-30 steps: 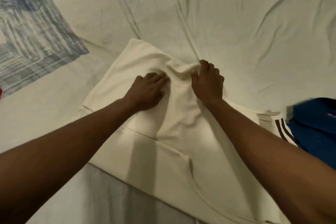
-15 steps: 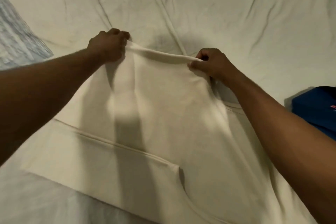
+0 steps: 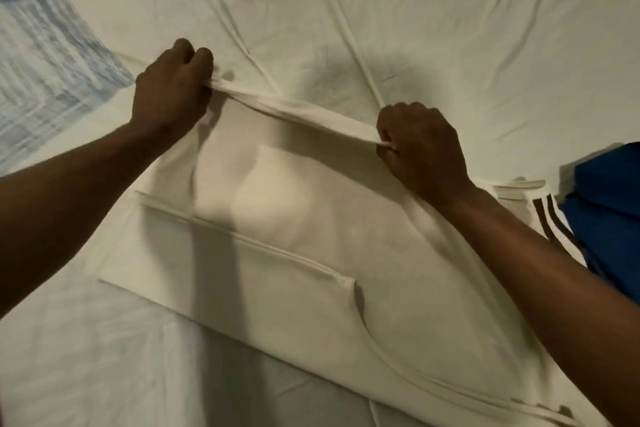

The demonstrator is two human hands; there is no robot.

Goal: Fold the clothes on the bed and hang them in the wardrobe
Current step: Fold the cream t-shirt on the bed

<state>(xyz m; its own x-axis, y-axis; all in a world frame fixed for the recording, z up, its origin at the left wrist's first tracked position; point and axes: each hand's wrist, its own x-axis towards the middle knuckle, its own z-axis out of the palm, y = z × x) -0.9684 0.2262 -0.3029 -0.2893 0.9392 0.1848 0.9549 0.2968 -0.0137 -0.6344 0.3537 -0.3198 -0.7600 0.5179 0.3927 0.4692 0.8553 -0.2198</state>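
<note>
A cream garment [image 3: 294, 253] with a seam and a pocket-like curve lies spread on the bed. Its far edge is lifted and stretched taut between my hands. My left hand [image 3: 169, 94] grips the left end of that edge with curled fingers. My right hand [image 3: 420, 152] grips the right end in a fist. A corner of the garment with dark stripes [image 3: 549, 218] shows beside my right forearm.
The wrinkled white bedsheet [image 3: 450, 28] covers the bed all around. A blue garment [image 3: 609, 215] lies at the right edge. A blue and white patterned cloth [image 3: 41, 69] lies at the left.
A second ago both hands pressed on the middle of the garment. They moved apart, took hold of its far edge, and now hold it stretched and slightly raised.
</note>
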